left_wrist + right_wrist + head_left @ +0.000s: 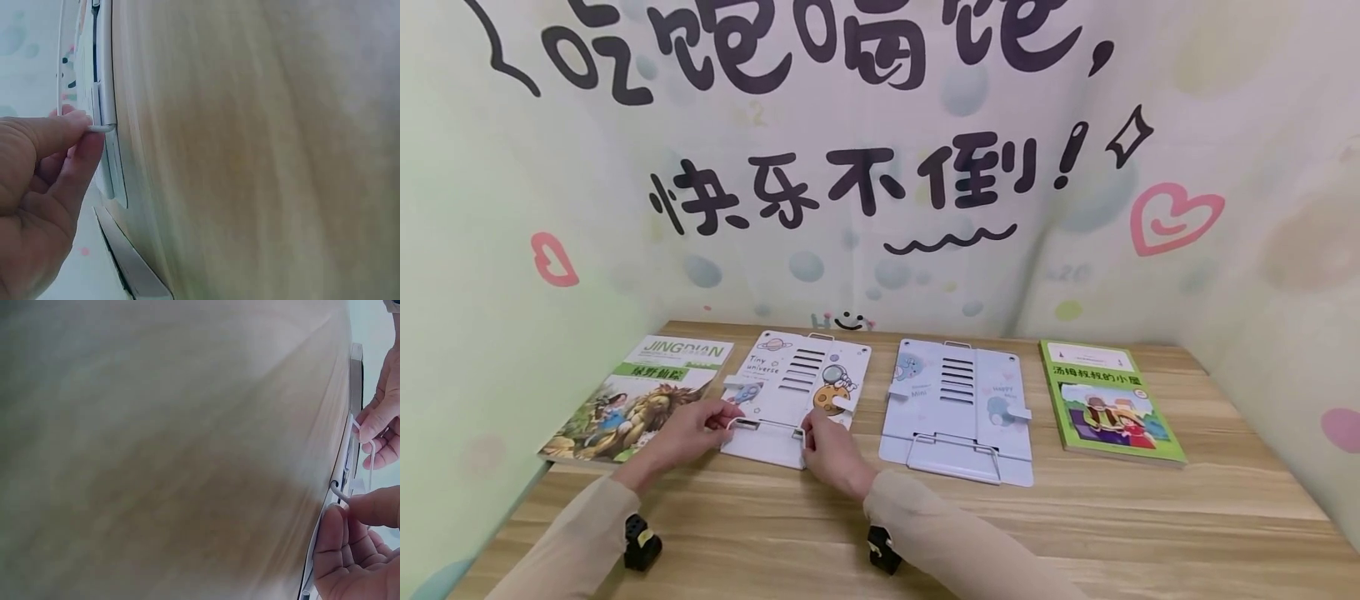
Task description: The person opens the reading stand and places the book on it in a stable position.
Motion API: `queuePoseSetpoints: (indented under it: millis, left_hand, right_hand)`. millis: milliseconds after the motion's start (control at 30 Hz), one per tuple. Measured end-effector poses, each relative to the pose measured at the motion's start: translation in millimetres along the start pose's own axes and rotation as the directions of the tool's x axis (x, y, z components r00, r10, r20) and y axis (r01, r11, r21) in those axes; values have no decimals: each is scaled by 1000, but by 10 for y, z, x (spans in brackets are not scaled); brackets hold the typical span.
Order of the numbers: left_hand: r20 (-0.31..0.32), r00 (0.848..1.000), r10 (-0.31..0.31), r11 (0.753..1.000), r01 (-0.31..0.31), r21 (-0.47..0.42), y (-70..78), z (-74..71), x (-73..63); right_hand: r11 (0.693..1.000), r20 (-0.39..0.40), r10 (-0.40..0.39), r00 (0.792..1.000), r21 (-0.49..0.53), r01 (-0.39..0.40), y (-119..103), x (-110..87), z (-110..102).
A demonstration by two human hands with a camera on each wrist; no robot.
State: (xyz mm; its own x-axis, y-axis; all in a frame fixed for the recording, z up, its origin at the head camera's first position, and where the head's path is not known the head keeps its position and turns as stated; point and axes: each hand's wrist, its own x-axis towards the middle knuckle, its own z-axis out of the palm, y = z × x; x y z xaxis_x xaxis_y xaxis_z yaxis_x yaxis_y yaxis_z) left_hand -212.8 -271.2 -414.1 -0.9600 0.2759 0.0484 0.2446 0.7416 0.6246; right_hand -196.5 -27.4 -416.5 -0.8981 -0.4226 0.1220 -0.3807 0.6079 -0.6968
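Note:
A white metal book stand (772,400) with an astronaut print lies at the centre-left of the table. At its front edge, a white wire bracket (373,464) is raised off the panel. My left hand (695,429) pinches the bracket's left side between thumb and fingers; in the left wrist view the wire (100,129) shows at the fingertips. On the opposite side my right hand (835,457) pinches the same bracket, its thumb and index finger meeting on the wire in the right wrist view.
Right of it lies a second book stand (917,417), its wire bracket low at the front. A picture book (647,400) lies at the left, partly behind my left hand, and a green book (1105,400) at the right. A printed cloth (850,275) hangs behind the wooden table (760,533).

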Motion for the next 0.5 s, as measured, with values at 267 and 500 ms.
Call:
queuePoseSetpoints:
  millis: [267, 500]
  left_hand:
    - [-39, 990, 134, 989, -131, 63, -25, -23, -39]
    - [-70, 965, 252, 967, -248, 67, -31, -26, -91]
  right_hand:
    - [992, -24, -76, 997, -102, 73, -12, -8, 39]
    - [976, 4, -101, 995, -193, 100, -35, -7, 57]
